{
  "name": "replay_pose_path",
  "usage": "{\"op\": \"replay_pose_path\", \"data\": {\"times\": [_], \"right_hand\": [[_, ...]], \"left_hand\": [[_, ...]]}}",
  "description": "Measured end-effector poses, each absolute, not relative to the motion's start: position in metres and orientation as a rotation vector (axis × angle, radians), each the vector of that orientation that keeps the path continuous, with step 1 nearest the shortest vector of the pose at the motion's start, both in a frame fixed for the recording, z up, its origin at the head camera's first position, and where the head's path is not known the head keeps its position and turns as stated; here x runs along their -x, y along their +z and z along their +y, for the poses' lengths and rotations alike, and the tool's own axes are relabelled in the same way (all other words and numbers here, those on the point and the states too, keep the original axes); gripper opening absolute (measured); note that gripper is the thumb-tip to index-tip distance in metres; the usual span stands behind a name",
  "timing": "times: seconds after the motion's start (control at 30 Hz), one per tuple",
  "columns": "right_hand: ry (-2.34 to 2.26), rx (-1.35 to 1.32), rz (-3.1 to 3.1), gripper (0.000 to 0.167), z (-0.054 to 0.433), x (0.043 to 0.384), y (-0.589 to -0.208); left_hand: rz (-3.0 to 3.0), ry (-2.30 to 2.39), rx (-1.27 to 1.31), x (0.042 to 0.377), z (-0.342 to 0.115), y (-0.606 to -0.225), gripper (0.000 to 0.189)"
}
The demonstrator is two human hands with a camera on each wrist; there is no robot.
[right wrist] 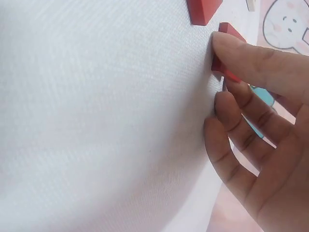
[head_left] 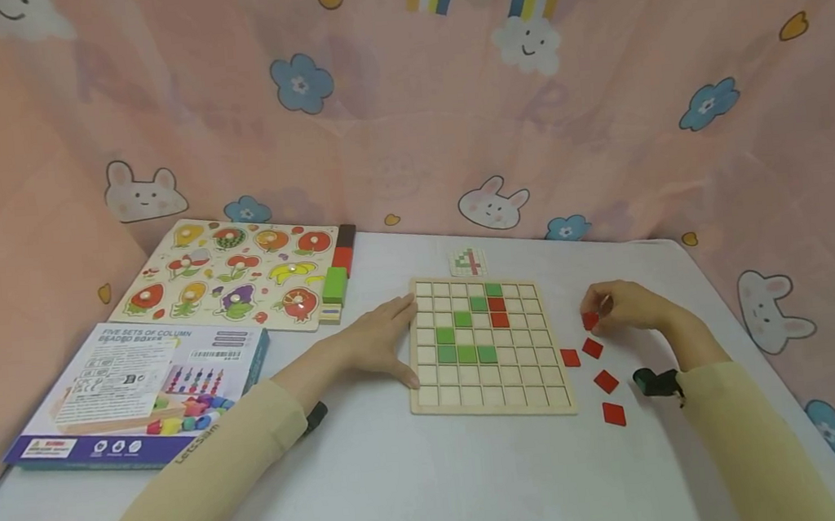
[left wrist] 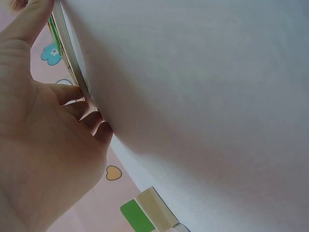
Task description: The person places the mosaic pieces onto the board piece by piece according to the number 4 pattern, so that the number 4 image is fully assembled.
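A wooden grid board lies flat on the table, with several green tiles and two red tiles in its cells. Against its left edge rests my left hand, thumb and fingers spread; the left wrist view shows those fingertips touching the board's side. To the right of the board, my right hand pinches a red square tile between thumb and forefinger, at the tabletop. Several more red tiles lie loose between the board and my right forearm. A small pattern card sits behind the board.
At the left are a fruit peg puzzle and a beaded-box carton. Stacked coloured blocks stand along the puzzle's right edge. A pink patterned cloth hangs behind the white table.
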State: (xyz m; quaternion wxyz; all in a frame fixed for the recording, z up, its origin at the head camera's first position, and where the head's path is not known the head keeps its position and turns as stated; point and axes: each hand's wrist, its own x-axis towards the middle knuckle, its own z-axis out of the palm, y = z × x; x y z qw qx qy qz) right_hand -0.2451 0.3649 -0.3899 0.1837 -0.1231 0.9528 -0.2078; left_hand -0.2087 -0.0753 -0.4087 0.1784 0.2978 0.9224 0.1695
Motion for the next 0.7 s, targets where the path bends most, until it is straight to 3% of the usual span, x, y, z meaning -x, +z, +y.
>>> {"op": "replay_pose_path", "data": {"times": [0.3,0.7], "right_hand": [[-0.691,0.35,2.644,0.016,0.357,0.247,-0.378],[-0.863,0.573,2.577,0.016,0.303,0.244,-0.373]], "left_hand": [[2.614,0.462,-0.847,0.208,-0.075,-0.409,0.127],[2.612,0.465,-0.843,0.21,-0.076,-0.41,0.127]]}}
